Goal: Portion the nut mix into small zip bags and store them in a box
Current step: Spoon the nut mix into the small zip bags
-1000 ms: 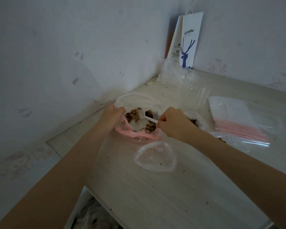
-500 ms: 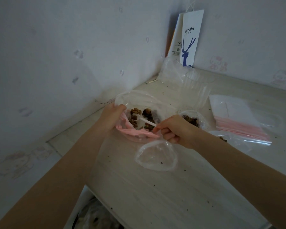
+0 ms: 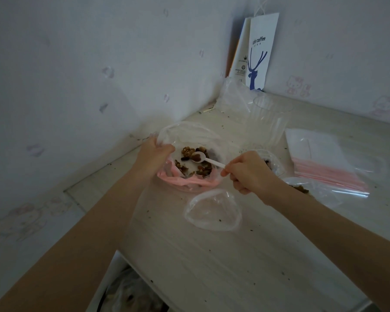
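At the wall corner stands a white paper bag (image 3: 260,52) with a blue deer figure and the word "coffee"; the letters before it are cut off and perhaps unreadable. On the pale table (image 3: 234,266) the nut mix (image 3: 189,154), brown kernels with darker pieces, lies in a large clear bag (image 3: 189,134) with a pink zip rim. The left hand (image 3: 152,154) grips that rim, holding the mouth wide. The right hand (image 3: 248,172) pinches a white plastic spoon (image 3: 208,159), its bowl loaded with nuts over the mix. Just in front lies a small clear zip bag (image 3: 213,210), mouth gaping. To the right lies a stack of pink-striped zip bags (image 3: 324,163).
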